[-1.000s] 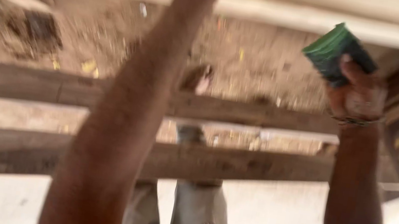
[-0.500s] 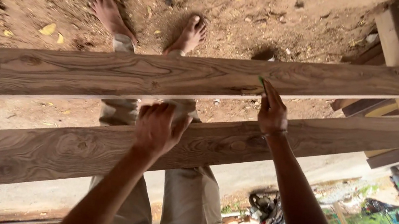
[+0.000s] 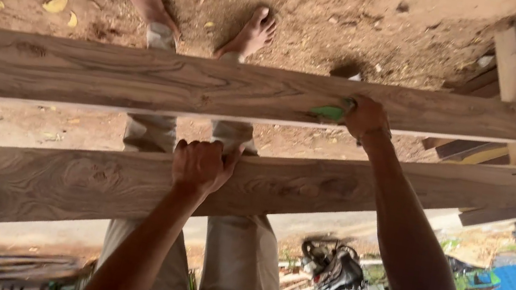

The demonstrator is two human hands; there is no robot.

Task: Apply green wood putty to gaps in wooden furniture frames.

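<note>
Our left hand [image 3: 201,166] still grips near plank [image 3: 58,186] | right hand [image 3: 365,116] now presses green sanding pad [image 3: 330,113] on far plank [image 3: 178,84]

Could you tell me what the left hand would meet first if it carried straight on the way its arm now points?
Past the near plank it grips, the left hand would probably meet the far plank first, then the bare feet, though depth is unclear.
</note>
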